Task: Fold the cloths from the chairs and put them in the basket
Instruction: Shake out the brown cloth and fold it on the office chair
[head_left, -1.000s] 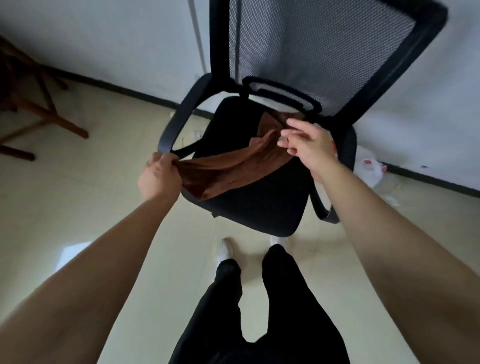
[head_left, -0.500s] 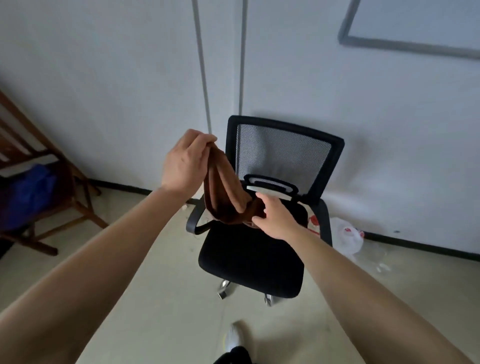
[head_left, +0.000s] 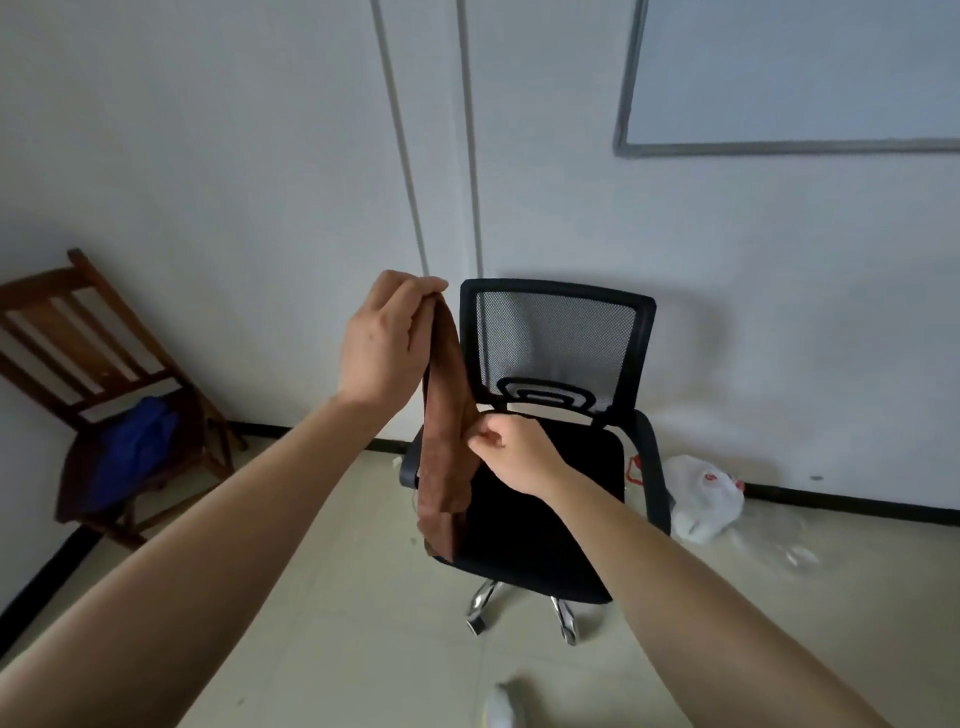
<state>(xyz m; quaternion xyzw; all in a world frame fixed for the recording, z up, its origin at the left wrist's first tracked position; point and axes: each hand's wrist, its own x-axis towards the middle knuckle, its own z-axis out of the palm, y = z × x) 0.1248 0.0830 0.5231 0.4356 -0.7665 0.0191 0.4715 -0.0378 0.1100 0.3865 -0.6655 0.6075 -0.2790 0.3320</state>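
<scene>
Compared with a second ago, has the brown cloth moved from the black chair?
Yes, upward. The brown cloth lay across the black chair seat; now it hangs lifted off it, left hand gripping the top, right hand pinching the middle.

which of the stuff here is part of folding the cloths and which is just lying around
Part of the job:
- brown cloth, gripped at its top by the left hand, pinched midway by the right hand
- blue cloth on the wooden chair
- black office chair
- basket: not in view

Just lying about:
- white plastic bag on the floor
- whiteboard on the wall
</scene>
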